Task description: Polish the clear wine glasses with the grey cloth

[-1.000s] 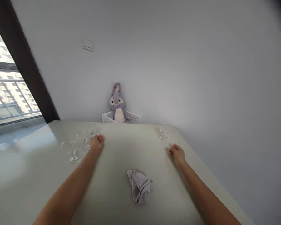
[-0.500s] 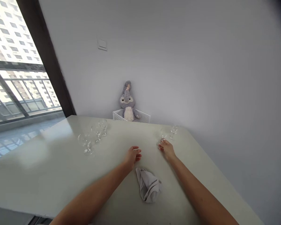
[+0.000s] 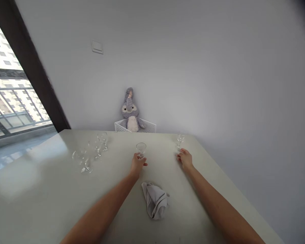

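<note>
My left hand (image 3: 138, 165) is closed around the lower part of a small clear stemmed glass (image 3: 141, 147), whose round rim faces up over the middle of the table. To the right, my right hand (image 3: 185, 158) has its fingers loosely curled and apart. It is just in front of a second stemmed glass (image 3: 180, 139), close to its base; whether the fingertips touch it I cannot make out. A crumpled grey cloth (image 3: 156, 200) lies between my forearms.
Several clear stemmed glasses (image 3: 86, 162) stand in a slanting row on the left of the pale table (image 3: 48, 200). Beyond the far edge, a grey plush toy (image 3: 130, 112) sits in a white perforated basket (image 3: 150, 127) against the wall. A window is at left.
The glass near my right hand is now in my left hand, at the middle of the table. My right hand has moved to the remaining right glass. The view has turned slightly right.
</note>
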`<state>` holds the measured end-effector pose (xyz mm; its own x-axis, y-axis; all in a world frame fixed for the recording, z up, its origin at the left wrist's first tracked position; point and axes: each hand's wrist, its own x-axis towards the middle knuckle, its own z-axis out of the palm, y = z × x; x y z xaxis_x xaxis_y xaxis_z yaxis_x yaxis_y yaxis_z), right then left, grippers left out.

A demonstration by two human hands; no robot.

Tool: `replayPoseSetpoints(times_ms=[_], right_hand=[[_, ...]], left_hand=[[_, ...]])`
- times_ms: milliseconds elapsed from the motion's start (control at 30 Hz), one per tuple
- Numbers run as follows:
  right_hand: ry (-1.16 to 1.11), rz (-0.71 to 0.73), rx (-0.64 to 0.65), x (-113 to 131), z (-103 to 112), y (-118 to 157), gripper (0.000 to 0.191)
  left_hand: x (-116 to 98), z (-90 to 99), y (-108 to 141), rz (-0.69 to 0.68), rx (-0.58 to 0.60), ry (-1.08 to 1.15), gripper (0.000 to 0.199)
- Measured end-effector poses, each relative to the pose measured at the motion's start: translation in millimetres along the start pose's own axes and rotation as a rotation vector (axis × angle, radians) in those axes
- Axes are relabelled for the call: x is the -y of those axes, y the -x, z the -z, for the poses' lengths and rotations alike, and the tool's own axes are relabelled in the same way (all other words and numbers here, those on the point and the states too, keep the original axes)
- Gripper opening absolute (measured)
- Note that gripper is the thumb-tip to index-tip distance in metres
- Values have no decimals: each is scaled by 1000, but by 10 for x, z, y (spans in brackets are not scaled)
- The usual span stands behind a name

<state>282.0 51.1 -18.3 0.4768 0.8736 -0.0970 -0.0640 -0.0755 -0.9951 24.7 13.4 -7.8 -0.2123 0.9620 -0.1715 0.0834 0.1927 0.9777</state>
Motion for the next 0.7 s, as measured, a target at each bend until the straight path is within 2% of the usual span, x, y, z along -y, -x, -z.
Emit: replayPoseSetpoints(times_ms=[67, 133, 300, 500, 700], right_hand=[[-9, 18, -34, 81, 27, -212, 61], [-17, 18, 1, 165, 0, -394, 64], [3, -36, 107, 224, -188, -609, 46], [48, -71, 251, 52, -421, -382, 20], [73, -85, 410, -11, -566, 49, 14]], left_hand=[[8, 40, -76, 7, -3, -6, 27], [15, 133, -145, 18, -12, -9, 18], [11, 526, -343, 42, -129, -2, 17], [-8, 945, -672, 42, -250, 34, 17], [-63, 1184, -961, 46, -288, 62, 15]])
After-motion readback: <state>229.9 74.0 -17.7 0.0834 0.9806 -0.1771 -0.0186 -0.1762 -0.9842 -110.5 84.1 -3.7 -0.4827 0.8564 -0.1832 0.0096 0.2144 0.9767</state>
